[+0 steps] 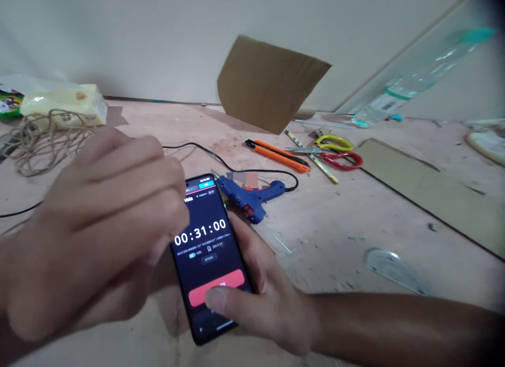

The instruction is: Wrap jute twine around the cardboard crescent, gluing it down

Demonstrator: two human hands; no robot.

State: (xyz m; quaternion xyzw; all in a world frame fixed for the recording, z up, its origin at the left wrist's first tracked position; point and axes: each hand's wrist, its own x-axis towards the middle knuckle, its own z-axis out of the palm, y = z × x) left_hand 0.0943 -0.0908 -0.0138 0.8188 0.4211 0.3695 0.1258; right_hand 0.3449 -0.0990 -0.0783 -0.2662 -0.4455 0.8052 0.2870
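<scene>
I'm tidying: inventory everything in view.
Smartphone: 1, black, in right hand
Corded glue gun: 1, blue, centre
Stick: 1, clear, centre
Utility knife: 1, orange, centre
Scissors: 1, red-yellow, right
Pencil: 1, patterned, right
Cardboard: 2, brown, back, right
Bottle: 1, clear, right
Protractor: 1, clear, right
Tissue pack: 1, cream, left
Twine: 1, tan, left
Packet: 1, green, left
Unclear item: 1, pale, right
Table: 1, pinkish, below
Left hand, right hand: 2, bare, front

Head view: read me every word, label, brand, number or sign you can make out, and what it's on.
"00:31:00": phone screen.
"Vela" or "Vola", unsure: upper phone screen.
Other phone text: too small or blurred; the red button's is partly covered by the right hand.
Bottle label, pale yellow pack, green packet: too blurred to read.
</scene>
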